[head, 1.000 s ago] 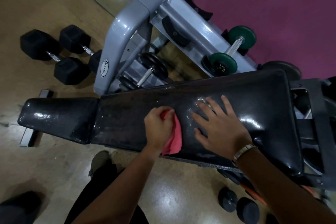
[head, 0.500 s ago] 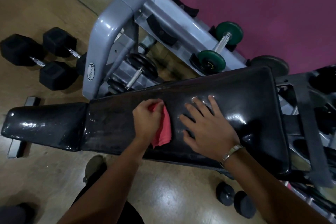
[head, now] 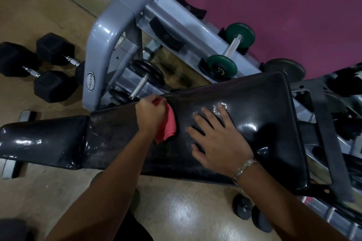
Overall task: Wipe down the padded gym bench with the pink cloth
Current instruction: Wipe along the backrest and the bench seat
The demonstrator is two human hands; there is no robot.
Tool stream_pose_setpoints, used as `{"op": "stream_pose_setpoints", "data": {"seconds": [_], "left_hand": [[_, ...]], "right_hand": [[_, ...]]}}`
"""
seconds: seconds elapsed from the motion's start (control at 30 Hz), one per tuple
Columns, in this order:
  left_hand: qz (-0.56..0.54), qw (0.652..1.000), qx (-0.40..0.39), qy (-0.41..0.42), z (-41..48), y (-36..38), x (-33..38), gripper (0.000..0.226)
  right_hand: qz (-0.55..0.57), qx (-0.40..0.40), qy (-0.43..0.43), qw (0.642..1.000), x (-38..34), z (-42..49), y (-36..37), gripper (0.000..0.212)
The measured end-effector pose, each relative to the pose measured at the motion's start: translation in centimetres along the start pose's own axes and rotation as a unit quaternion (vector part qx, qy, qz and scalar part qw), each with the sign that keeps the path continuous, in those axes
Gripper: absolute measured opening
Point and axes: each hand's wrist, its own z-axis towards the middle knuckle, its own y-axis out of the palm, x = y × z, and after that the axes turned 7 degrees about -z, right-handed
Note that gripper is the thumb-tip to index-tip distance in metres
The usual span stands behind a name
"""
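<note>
The black padded gym bench [head: 254,103] runs across the view, its narrow seat pad [head: 43,141] at the left and the wide back pad at the right. My left hand [head: 149,116] is closed around the bunched pink cloth [head: 168,125] and presses it on the back pad near its far edge. My right hand [head: 217,139] lies flat beside it, fingers spread on the shiny wet-looking pad, a bracelet on the wrist. Part of the cloth is hidden under my left fist.
A grey dumbbell rack [head: 109,31] stands just behind the bench with green-plated [head: 219,66] and black dumbbells on it. Black hex dumbbells [head: 51,86] lie on the floor at the left. A small dumbbell [head: 248,211] lies below the bench. The wall [head: 284,2] behind is magenta.
My left hand has slid the pink cloth up the pad toward its far edge. My right hand stays flat on the pad. The camera view shifted slightly.
</note>
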Motion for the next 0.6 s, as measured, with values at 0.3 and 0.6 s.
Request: {"op": "stream_pose_setpoints", "data": {"seconds": [0.3,0.6], "left_hand": [[-0.012,0.999,-0.026,0.020,-0.1,-0.6,-0.9,0.009],[-0.020,0.997,-0.028,0.064,-2.5,-0.7,-1.7,0.010]], "right_hand": [[-0.006,-0.019,-0.001,1.000,0.0,0.0,-0.3,0.048],[-0.002,-0.012,0.002,1.000,0.0,-0.1,-0.4,0.048]]}}
